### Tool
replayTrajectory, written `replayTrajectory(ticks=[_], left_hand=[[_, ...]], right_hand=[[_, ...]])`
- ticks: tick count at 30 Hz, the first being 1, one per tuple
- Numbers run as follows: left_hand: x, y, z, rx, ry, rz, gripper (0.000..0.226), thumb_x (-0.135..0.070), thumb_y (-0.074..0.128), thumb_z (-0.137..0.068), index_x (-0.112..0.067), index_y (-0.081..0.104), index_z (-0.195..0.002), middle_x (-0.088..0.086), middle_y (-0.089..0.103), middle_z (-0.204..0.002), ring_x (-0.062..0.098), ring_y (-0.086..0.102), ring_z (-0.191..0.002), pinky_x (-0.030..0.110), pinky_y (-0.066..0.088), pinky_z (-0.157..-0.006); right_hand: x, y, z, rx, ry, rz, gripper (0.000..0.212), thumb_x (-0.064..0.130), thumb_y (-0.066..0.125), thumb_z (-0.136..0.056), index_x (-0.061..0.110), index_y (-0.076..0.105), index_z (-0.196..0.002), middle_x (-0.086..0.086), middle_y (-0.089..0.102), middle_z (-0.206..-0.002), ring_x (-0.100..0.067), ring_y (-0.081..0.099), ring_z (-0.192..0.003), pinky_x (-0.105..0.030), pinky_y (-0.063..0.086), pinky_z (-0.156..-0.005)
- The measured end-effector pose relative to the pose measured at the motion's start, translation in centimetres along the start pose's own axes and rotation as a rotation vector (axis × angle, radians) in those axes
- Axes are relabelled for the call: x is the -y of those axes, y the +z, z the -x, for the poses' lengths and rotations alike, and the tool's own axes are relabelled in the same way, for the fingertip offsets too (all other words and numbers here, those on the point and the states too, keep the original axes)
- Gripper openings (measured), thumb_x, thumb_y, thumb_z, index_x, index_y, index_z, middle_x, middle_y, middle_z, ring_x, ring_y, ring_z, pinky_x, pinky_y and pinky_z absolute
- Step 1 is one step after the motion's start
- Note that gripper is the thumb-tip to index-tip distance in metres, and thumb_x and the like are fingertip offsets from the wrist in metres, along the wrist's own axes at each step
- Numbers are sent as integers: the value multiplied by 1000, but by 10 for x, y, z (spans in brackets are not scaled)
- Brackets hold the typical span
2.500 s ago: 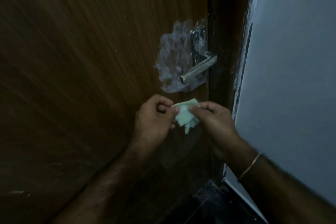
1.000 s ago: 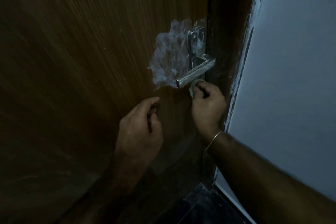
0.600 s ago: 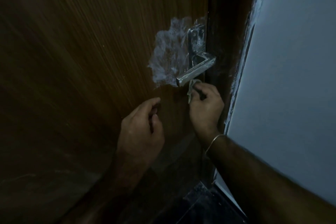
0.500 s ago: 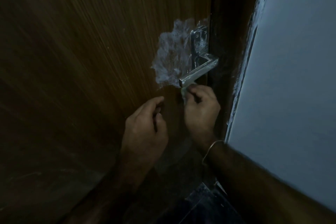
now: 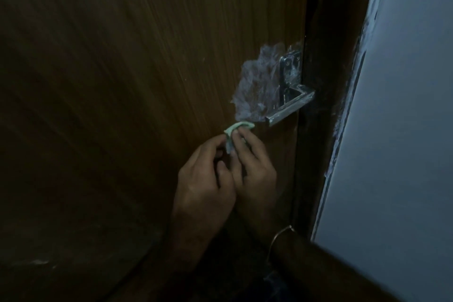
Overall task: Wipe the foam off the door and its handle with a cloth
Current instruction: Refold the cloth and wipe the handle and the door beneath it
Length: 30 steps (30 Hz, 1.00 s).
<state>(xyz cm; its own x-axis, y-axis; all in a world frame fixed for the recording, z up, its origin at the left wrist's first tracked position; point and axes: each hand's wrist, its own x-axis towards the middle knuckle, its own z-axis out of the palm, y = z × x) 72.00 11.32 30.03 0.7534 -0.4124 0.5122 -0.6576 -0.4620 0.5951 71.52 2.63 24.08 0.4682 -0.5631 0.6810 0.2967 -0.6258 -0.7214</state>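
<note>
A brown wooden door [image 5: 147, 81] fills the left of the view. A patch of white foam [image 5: 257, 83] covers it beside the metal lever handle [image 5: 289, 105], whose back plate is also smeared. A small pale green cloth [image 5: 235, 129] sits just under the foam's lower edge, pressed near the door. My right hand [image 5: 252, 167] pinches the cloth with its fingertips. My left hand [image 5: 206, 184] is right against it, thumb and forefinger touching the cloth's lower part.
A dark door frame [image 5: 323, 81] runs down the right of the door. A pale grey wall [image 5: 404, 130] stands beyond it, with chipped paint along its edge. The scene is dim.
My right hand carried the cloth left from under the handle's tip to below the foam patch. My left hand rose and closed in to meet the cloth.
</note>
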Motion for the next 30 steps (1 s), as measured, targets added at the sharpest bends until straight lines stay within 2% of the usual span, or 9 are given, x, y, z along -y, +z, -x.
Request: replayTrajectory(ticks=[2, 7, 10, 15, 18, 21, 24, 27, 30], left_hand=[[3, -4, 1, -4, 1, -21, 43, -3, 56, -92, -24, 56, -130, -29, 51, -107, -32, 43, -101, -7, 33, -83], [0, -11, 4, 2, -17, -54, 48, -5, 55, -93, -17, 51, -140, -14, 56, -127, -20, 49, -101, -7, 31, -89], [3, -8, 0, -6, -30, -58, 51, -8, 55, -94, -19, 47, -144, -7, 58, -136, -15, 48, -109, -9, 30, -87], [-8, -9, -3, 11, 14, -38, 52, -6, 55, -94, -17, 46, -144, -7, 56, -136, -33, 38, -102, -9, 28, -88], [-7, -4, -9, -16, 67, -33, 50, -8, 54, -95, -16, 46, -144, -16, 50, -130, -33, 38, -105, -7, 29, -89], [-15, -5, -11, -8, 95, -35, 51, -3, 54, -94, -14, 48, -143, -13, 51, -133, -30, 38, -109, -6, 30, -90], [-17, -5, -17, -4, 155, -95, 50, -2, 55, -93, -11, 49, -142, -6, 53, -137, -19, 41, -114, -4, 29, -95], [-18, -2, -23, -13, 138, -107, 48, -5, 55, -94, -12, 50, -141, -1, 53, -139, -12, 44, -113, -5, 30, -93], [-21, 0, -25, 9, 134, -131, 46, -6, 56, -93, -12, 53, -138, -1, 52, -140, -4, 46, -119, -2, 34, -94]], right_hand=[[-3, 1, -11, 26, -45, 7, 42, -6, 56, -93, 1, 54, -134, -11, 50, -145, -17, 46, -137, -33, 42, -111], [1, -3, -1, 241, -21, 167, 52, 2, 52, -98, 6, 33, -146, -5, 25, -158, -16, 22, -149, -48, 24, -120], [-4, -2, -24, 215, -95, 167, 53, 6, 44, -99, 8, 28, -150, -5, 21, -161, -14, 14, -151, -44, 11, -124], [-10, -9, -15, 298, -84, 225, 56, 11, 46, -102, 11, 23, -153, -1, 14, -164, -8, 7, -151, -44, 12, -124], [-8, -3, -33, 229, -163, 230, 54, 22, 37, -103, 10, 20, -153, -2, 12, -163, -13, 9, -152, -41, 9, -124], [-11, -10, -18, 339, -167, 273, 60, 22, 47, -103, 14, 17, -154, 0, 9, -165, -9, 5, -152, -46, 16, -123], [-15, -12, -25, 225, -163, 168, 52, 11, 56, -99, 6, 37, -148, -9, 31, -158, -16, 26, -147, -41, 30, -118], [-17, -9, -29, 119, -119, 57, 41, 2, 65, -91, 1, 56, -131, -11, 51, -140, -19, 48, -130, -30, 41, -109], [-23, -16, -23, 35, 101, -39, 23, 1, 69, -86, 8, 68, -108, -2, 61, -111, -9, 59, -104, -31, 52, -87]])
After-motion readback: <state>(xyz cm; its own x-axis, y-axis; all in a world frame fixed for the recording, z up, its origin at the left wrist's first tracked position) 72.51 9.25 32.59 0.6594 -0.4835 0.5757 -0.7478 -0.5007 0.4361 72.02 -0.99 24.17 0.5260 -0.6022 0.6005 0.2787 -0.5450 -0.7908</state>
